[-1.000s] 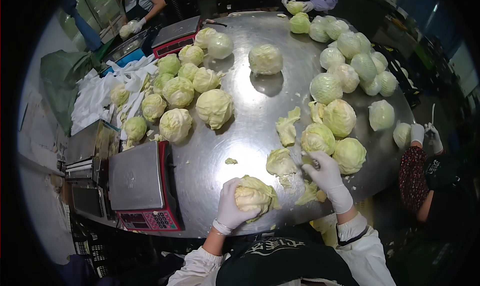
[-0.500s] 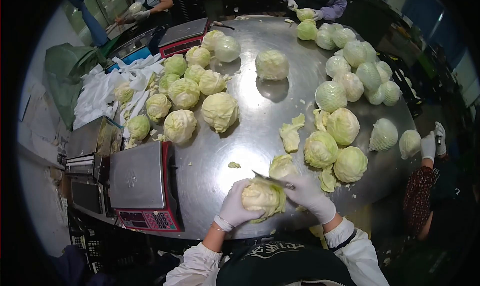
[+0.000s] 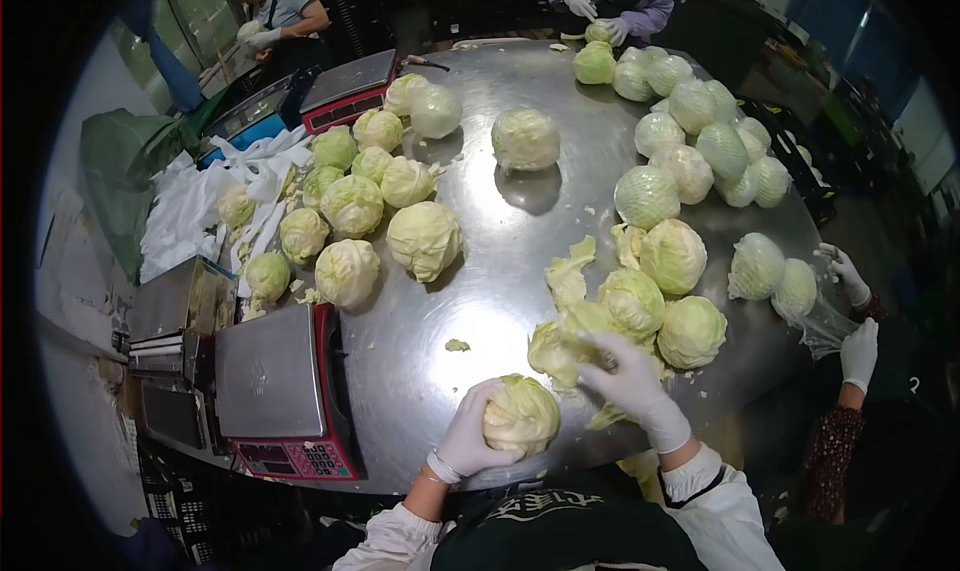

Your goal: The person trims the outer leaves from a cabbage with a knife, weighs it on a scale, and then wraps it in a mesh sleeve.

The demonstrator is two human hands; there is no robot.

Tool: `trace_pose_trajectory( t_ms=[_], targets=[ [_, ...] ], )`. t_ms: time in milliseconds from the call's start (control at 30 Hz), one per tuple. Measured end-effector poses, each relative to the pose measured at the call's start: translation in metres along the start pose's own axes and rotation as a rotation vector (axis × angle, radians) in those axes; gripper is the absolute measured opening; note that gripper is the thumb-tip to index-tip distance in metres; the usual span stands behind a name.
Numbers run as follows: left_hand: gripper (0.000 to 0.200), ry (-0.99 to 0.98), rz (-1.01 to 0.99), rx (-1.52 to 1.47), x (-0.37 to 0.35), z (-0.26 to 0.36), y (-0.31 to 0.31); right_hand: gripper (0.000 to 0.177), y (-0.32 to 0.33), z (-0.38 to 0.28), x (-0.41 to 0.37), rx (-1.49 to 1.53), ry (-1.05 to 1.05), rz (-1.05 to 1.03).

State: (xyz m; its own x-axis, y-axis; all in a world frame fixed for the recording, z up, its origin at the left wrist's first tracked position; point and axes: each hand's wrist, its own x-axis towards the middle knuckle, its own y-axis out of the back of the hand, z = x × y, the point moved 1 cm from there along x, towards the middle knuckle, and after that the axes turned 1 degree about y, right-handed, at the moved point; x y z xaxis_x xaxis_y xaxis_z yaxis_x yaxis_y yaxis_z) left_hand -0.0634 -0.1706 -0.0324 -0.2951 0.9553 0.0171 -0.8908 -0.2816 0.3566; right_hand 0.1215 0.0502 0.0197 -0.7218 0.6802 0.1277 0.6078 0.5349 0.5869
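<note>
My left hand point(image 3: 474, 433), in a white glove, is wrapped round the left side of a trimmed cabbage point(image 3: 522, 417) low over the near edge of the steel table. My right hand point(image 3: 637, 389), gloved too, is to the right of it, beside loose cabbage leaves point(image 3: 556, 353). A dark sliver between its thumb and fingers appears to be the knife point(image 3: 606, 359); the blade cannot be made out. Some leaves near the fingertips are blurred. Just beyond, several cabbages point(image 3: 690, 332) sit in a group with another torn leaf point(image 3: 570, 273).
A red scale point(image 3: 270, 376) stands left, a second scale point(image 3: 348, 79) farther back. Untrimmed cabbages point(image 3: 424, 241) cluster left; wrapped cabbages point(image 3: 722, 149) pile up right. One co-worker's gloved hand point(image 3: 858, 355) pulls film at the right edge; other people work at the far side.
My right hand has moved right, away from the cabbage, and the blade no longer shows clearly. Leaves now lie beside it. The cabbage in my left hand looks smoother and turned.
</note>
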Motion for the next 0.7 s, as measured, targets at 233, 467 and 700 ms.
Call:
trace_pose_trajectory(
  t_ms=[233, 467, 700],
  targets=[
    [0.096, -0.074, -0.091, 0.176, -0.022, 0.007, 0.004, 0.036, -0.074, 0.003, -0.026, 0.077, -0.175, -0.339],
    [0.099, -0.051, -0.043, 0.009, -0.042, -0.014, 0.009, 0.019, -0.075, 0.064, -0.042, -0.172, -0.084, -0.091],
    [0.133, 0.211, 0.052, -0.491, -0.071, -0.001, 0.058, 0.016, -0.04, 0.079, -0.056, -0.321, -0.229, 0.105]
  ],
)
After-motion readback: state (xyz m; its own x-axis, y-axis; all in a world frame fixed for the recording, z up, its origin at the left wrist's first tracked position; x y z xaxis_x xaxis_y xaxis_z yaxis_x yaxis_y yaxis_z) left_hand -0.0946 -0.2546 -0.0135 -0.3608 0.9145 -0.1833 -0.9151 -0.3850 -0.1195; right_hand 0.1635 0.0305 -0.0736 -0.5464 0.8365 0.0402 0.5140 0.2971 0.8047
